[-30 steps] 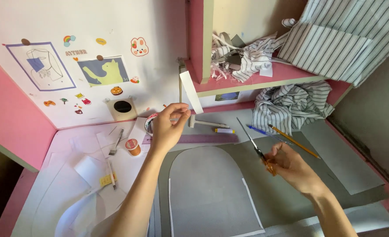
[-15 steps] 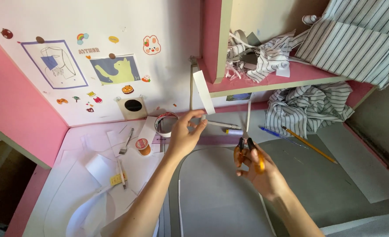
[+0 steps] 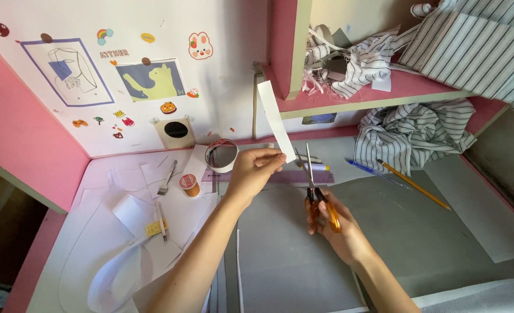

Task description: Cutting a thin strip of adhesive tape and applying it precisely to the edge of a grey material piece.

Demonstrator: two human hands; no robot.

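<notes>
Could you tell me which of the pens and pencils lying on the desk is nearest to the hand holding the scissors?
The blue pen, lying left of the longer yellow pencil, is nearer the right hand.

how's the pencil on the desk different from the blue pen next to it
The pencil is orange-yellow; the blue pen is blue. The pencil shows longer than the pen and reaches further toward the desk's right side. The pen's upper end lies right at the striped cloth, while the pencil's end sits just below it. Both lie flat on the grey sheet, slanted much the same way, untouched by either hand.
</notes>
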